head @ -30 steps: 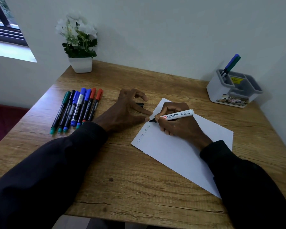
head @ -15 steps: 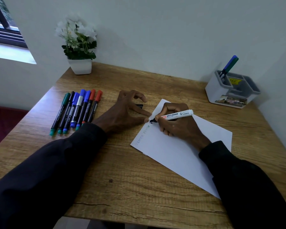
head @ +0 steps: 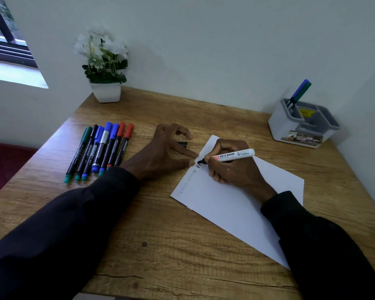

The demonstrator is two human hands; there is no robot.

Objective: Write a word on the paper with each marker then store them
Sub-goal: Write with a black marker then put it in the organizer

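Marker (head: 232, 156) sits pinched in right hand (head: 232, 167) mid-frame, tip on paper (head: 225, 204); left hand (head: 162, 154), fingers spread, presses the paper's edge

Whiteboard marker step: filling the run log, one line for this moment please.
right hand writing with whiteboard marker | left hand steadying paper | organizer: two stored

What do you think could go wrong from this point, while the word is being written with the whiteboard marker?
The right hand rests on the paper beside the fresh black stroke, so it may smear wet ink. Only the left hand fingertips pin the sheet's edge; it could slip. The black cap lies loose behind that hand and might get knocked away, leaving the whiteboard marker uncapped.
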